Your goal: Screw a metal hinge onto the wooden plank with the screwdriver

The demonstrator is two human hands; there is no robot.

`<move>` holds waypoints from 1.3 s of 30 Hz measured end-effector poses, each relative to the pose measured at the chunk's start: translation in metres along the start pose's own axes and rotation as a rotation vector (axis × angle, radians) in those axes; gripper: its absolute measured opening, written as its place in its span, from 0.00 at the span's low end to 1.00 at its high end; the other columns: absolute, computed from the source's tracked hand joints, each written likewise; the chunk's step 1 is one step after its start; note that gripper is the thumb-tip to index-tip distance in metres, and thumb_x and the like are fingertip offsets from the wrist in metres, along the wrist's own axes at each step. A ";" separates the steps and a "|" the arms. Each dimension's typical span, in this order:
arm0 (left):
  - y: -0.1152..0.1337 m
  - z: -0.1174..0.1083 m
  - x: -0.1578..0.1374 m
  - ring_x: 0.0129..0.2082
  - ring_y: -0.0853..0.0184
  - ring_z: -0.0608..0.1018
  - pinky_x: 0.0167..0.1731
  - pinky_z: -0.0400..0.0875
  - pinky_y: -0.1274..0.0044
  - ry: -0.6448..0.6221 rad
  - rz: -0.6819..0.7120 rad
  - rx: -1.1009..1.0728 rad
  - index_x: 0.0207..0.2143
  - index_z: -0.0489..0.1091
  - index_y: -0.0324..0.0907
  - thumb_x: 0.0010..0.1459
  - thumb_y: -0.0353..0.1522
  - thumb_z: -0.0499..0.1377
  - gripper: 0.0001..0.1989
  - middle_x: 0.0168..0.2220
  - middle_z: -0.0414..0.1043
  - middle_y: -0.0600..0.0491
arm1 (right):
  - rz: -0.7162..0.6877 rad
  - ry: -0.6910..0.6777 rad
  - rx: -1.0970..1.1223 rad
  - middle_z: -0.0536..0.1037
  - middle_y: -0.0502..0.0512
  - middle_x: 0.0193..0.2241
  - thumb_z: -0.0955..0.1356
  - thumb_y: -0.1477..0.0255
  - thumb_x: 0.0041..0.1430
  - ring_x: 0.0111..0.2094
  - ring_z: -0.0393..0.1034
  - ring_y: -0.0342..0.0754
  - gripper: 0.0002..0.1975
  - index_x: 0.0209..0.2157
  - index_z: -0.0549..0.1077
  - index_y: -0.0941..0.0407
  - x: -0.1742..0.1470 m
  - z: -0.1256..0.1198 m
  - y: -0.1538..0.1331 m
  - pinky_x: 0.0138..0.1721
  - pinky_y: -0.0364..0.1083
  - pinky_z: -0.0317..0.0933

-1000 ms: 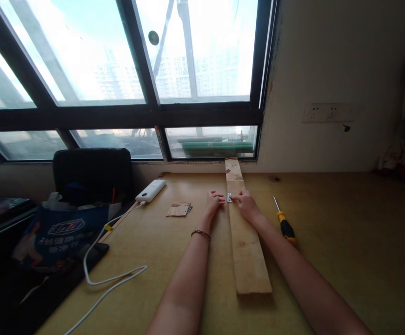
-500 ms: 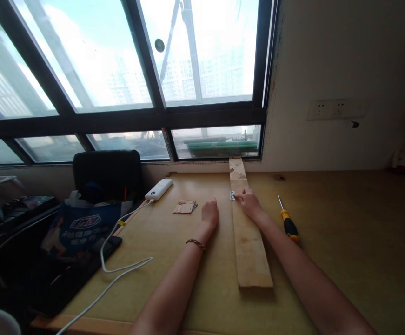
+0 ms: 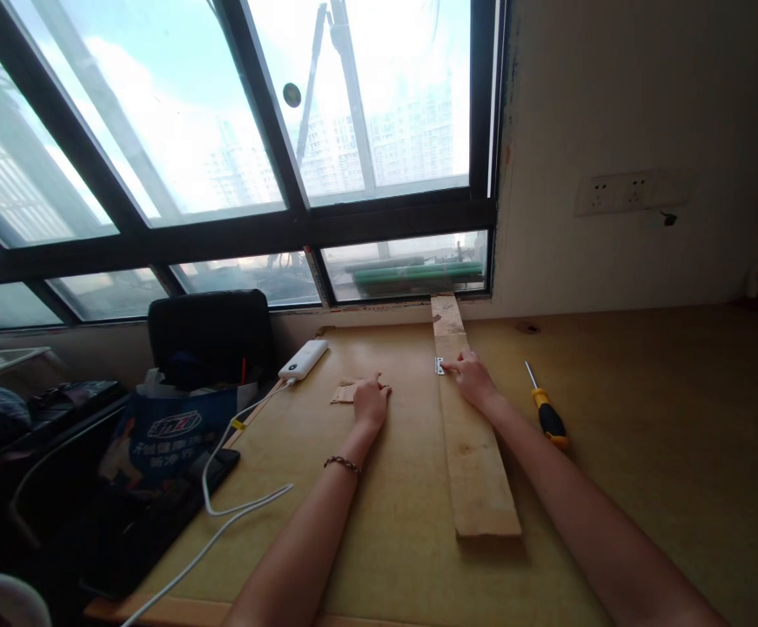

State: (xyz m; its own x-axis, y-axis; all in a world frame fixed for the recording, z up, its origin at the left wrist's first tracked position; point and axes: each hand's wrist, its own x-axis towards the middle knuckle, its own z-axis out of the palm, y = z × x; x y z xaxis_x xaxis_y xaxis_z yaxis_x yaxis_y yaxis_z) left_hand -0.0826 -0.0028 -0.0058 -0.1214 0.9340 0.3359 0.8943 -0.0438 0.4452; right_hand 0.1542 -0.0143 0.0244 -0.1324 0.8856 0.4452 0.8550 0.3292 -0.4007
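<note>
Right hand [image 3: 473,379] rests on the long pale wooden plank [image 3: 473,453], fingertips pressed on a small silver metal hinge [image 3: 439,366] at the plank's left edge; fingers loosely curled, not wrapped around anything, just pinning the hinge flat. The plank lies lengthwise on the yellow-brown wooden desk [image 3: 646,435], far end touching the wall under the dark-framed window [image 3: 274,209], near end toward the person.

Left hand [image 3: 370,401] is out to the left of the plank, well apart from it, palm down, fingers over the right end of a small flat brown cardboard packet [image 3: 345,393] on the desk; cannot tell if it grips the packet or only touches it. A beaded bracelet [image 3: 342,464] is on the left wrist.

A screwdriver with yellow and black handle [image 3: 546,411] lies on the desk just right of the right forearm, untouched, tip pointing away from the person. A white rectangular power bank [image 3: 304,359] sits near the desk's left edge beyond the packet, with a white cable [image 3: 235,501] looping from it back toward the near edge. A black chair [image 3: 212,335] and a blue printed bag [image 3: 170,435] stand left of the desk. White wall sockets [image 3: 620,192] on the right-hand wall
</note>
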 end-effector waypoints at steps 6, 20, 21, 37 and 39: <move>-0.001 -0.013 -0.010 0.45 0.58 0.66 0.44 0.58 0.70 0.189 -0.002 0.183 0.45 0.68 0.41 0.50 0.35 0.57 0.18 0.43 0.68 0.45 | -0.004 -0.003 -0.006 0.65 0.55 0.31 0.62 0.76 0.59 0.34 0.59 0.45 0.15 0.42 0.75 0.49 0.000 0.001 0.001 0.36 0.41 0.53; 0.004 -0.012 -0.010 0.47 0.51 0.60 0.43 0.56 0.64 0.022 0.011 0.247 0.27 0.72 0.42 0.47 0.41 0.55 0.13 0.42 0.64 0.45 | -0.010 0.000 -0.007 0.65 0.55 0.31 0.62 0.77 0.58 0.34 0.59 0.46 0.15 0.42 0.75 0.49 0.001 0.003 0.004 0.37 0.41 0.53; 0.003 -0.011 -0.010 0.47 0.51 0.61 0.42 0.56 0.64 0.019 0.012 0.252 0.26 0.72 0.42 0.48 0.40 0.55 0.12 0.42 0.64 0.45 | -0.010 0.001 -0.009 0.65 0.55 0.31 0.62 0.77 0.58 0.34 0.59 0.46 0.15 0.41 0.76 0.49 0.001 0.003 0.004 0.37 0.41 0.53; -0.001 -0.012 -0.006 0.47 0.50 0.63 0.44 0.59 0.61 0.274 -0.090 0.151 0.39 0.66 0.35 0.49 0.35 0.54 0.16 0.44 0.62 0.40 | -0.011 -0.002 -0.017 0.66 0.55 0.31 0.62 0.76 0.58 0.34 0.59 0.45 0.15 0.42 0.75 0.49 0.001 0.002 0.002 0.37 0.41 0.53; 0.008 -0.010 -0.011 0.47 0.55 0.65 0.46 0.60 0.63 0.225 0.023 -0.098 0.38 0.67 0.38 0.50 0.32 0.53 0.12 0.43 0.65 0.43 | -0.009 -0.002 -0.013 0.66 0.55 0.31 0.62 0.76 0.58 0.34 0.59 0.45 0.15 0.42 0.75 0.49 0.001 0.002 0.002 0.37 0.41 0.53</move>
State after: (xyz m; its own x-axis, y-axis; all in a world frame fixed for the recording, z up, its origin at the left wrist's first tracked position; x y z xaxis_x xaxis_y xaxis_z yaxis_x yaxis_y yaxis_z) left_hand -0.0786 -0.0164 0.0021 -0.2041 0.8307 0.5180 0.8532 -0.1086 0.5102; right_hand 0.1548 -0.0119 0.0227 -0.1414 0.8833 0.4469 0.8603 0.3331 -0.3860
